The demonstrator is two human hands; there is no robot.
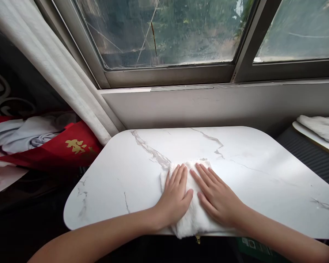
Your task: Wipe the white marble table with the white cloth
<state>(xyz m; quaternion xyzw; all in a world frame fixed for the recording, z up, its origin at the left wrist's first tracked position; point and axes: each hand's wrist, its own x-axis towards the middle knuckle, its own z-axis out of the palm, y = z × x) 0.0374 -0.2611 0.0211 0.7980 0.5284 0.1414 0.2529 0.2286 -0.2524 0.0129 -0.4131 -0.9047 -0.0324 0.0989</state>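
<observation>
A white fluffy cloth (190, 219) lies on the white marble-patterned table (104, 179), near its front edge, with one end hanging slightly over. My left hand (176, 197) rests flat on the left part of the cloth, fingers stretched forward. Flat on the right part is my right hand (218, 195), its fingers extended and pointing forward and left. The two hands are close together but apart, with a strip of cloth showing between them. Neither hand grasps the cloth; both press on it from above.
Behind the table are a wall and a window (167, 36). A pale curtain (63, 69) hangs at the left, beside a red bag (57, 146) holding grey fabric. At the right, another white cloth (322, 128) lies on a white-topped surface. Something green shows under the table.
</observation>
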